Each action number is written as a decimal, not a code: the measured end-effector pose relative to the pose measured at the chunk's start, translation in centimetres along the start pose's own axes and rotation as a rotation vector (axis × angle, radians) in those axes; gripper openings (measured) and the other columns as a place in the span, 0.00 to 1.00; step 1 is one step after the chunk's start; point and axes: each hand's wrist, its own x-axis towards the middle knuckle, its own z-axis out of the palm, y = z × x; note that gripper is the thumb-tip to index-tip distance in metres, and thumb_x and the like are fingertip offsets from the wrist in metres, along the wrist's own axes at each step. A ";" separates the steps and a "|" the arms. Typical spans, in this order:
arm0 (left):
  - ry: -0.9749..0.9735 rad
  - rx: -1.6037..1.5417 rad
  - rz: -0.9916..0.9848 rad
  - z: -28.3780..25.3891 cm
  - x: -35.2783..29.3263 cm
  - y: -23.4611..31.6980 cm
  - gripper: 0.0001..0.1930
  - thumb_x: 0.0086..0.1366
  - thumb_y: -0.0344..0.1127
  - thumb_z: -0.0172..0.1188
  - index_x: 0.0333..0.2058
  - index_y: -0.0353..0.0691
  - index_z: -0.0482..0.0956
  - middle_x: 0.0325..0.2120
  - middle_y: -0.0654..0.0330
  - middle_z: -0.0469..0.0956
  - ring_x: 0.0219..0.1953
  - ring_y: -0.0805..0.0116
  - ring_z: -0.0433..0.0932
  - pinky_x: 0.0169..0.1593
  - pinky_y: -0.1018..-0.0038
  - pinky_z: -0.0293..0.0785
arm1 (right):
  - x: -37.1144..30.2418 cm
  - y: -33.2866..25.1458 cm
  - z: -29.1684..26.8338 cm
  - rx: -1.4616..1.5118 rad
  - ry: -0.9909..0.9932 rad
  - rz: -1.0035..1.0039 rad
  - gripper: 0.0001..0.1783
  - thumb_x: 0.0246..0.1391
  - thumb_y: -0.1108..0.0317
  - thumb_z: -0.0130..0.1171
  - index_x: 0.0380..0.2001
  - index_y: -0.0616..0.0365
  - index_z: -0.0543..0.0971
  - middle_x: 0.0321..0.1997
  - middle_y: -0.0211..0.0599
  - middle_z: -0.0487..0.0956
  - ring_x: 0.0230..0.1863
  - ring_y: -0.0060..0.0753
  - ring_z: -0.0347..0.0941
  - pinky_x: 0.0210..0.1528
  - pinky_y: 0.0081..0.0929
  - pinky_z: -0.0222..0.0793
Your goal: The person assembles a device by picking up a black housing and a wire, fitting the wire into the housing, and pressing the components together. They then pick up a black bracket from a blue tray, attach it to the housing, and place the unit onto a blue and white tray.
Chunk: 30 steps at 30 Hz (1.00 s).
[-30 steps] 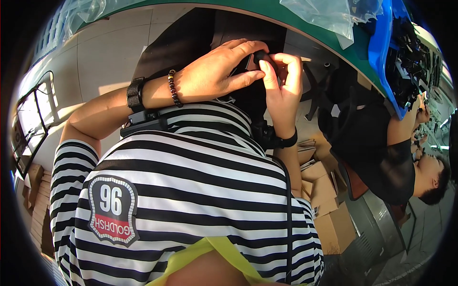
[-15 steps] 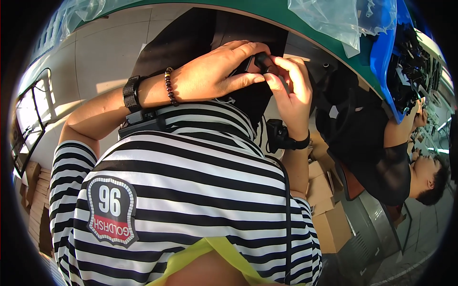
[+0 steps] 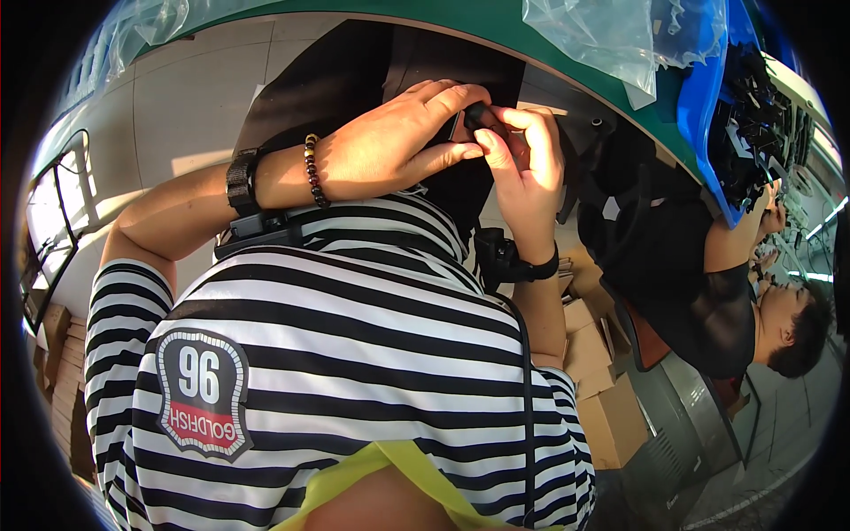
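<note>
Above my lap, in front of the table edge, a small dark part (image 3: 482, 117) sits between my two hands. It looks black and rounded, but fingers cover much of it and its kind cannot be made out. My left hand (image 3: 390, 146) is closed around its left side, with the thumb stretched toward my right hand. From the right, my right hand (image 3: 529, 168) pinches the part between thumb and fingers. Dark bands with devices circle both wrists, and a beaded bracelet (image 3: 312, 168) is on the left one.
A green-topped table (image 3: 611, 84) curves across the far side, with clear plastic bags (image 3: 598, 40) on it. At the right stands a blue bin (image 3: 704, 133) of black parts (image 3: 748, 115). A co-worker (image 3: 682, 257) sits close by. Cardboard boxes (image 3: 611, 425) lie at my right.
Both hands and the dark part appear slightly further left in the picture, along with the surroundings. The right fingers have shifted a little on the part; both hands keep hold.
</note>
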 end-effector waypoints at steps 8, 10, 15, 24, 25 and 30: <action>0.028 0.023 0.009 0.5 -0.1 0.0 0.30 0.69 0.46 0.60 0.63 0.35 0.64 0.57 0.45 0.71 0.60 0.47 0.70 0.62 0.59 0.70 | -0.7 0.2 0.9 -0.055 0.069 0.058 0.12 0.61 0.76 0.62 0.46 0.67 0.75 0.48 0.36 0.73 0.48 0.27 0.76 0.50 0.24 0.74; 0.036 0.025 0.013 0.5 -0.1 0.0 0.30 0.69 0.46 0.60 0.63 0.35 0.64 0.56 0.45 0.71 0.59 0.47 0.70 0.62 0.60 0.70 | -0.7 -0.2 1.2 -0.073 0.087 0.066 0.11 0.62 0.75 0.62 0.46 0.66 0.75 0.47 0.36 0.73 0.47 0.26 0.76 0.49 0.23 0.74; 0.036 0.003 -0.002 -0.2 -0.4 0.3 0.30 0.70 0.46 0.60 0.62 0.34 0.64 0.56 0.45 0.72 0.59 0.48 0.71 0.62 0.61 0.70 | -0.6 -1.0 1.6 -0.093 0.116 0.112 0.11 0.62 0.75 0.62 0.46 0.64 0.76 0.48 0.33 0.74 0.46 0.23 0.75 0.47 0.20 0.72; 0.023 -0.193 0.057 -2.0 -1.1 -0.5 0.27 0.71 0.41 0.59 0.62 0.33 0.65 0.57 0.48 0.71 0.61 0.53 0.70 0.65 0.64 0.65 | 0.0 -2.8 0.3 -0.052 -0.034 0.075 0.16 0.62 0.75 0.61 0.53 0.63 0.77 0.50 0.33 0.75 0.46 0.23 0.75 0.47 0.19 0.71; 0.019 -0.184 0.056 -1.9 -1.0 -0.5 0.27 0.71 0.41 0.59 0.62 0.32 0.65 0.57 0.48 0.71 0.61 0.53 0.70 0.65 0.64 0.65 | 0.0 -2.8 0.1 -0.072 -0.049 0.072 0.16 0.62 0.75 0.61 0.53 0.63 0.77 0.51 0.33 0.75 0.47 0.23 0.75 0.47 0.19 0.71; 0.012 -0.174 0.044 -1.4 -0.8 -0.4 0.27 0.72 0.41 0.58 0.62 0.32 0.64 0.57 0.48 0.71 0.61 0.53 0.70 0.65 0.63 0.65 | -0.4 -2.2 0.0 -0.127 -0.036 0.060 0.15 0.62 0.76 0.60 0.52 0.63 0.77 0.51 0.34 0.75 0.47 0.23 0.75 0.47 0.19 0.72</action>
